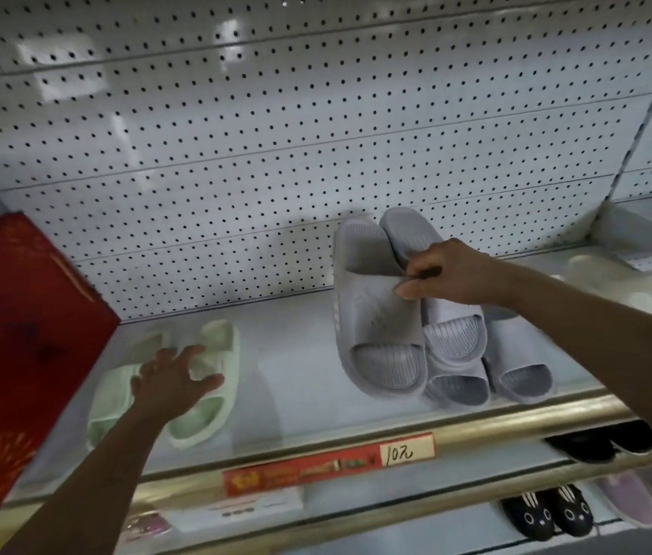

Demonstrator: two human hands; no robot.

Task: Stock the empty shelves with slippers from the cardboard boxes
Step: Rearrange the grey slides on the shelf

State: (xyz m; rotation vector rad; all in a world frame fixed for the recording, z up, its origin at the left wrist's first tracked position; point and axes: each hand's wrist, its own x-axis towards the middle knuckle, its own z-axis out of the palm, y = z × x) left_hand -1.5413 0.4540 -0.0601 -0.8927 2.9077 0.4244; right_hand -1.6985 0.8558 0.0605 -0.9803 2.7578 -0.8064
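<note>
Gold-coloured front rail: runs along the shelf edge, nearer than both hands, carrying a red price label with a handwritten white patch.
Lower tiers: below the rail, dark slippers, black slippers with animal faces and pale lilac ones.
Left hand: fingers spread and nearly straight, lying on a pale green slipper pair; gripping nothing.
Right hand: thumb and fingers pinch the straps of a grey slipper pair, held tilted over the shelf.
Shelf surface: white; beneath the right fingers lie more grey slippers.
Left of the left fingers: red panel.
Beyond the fingertips: white pegboard back wall.
</note>
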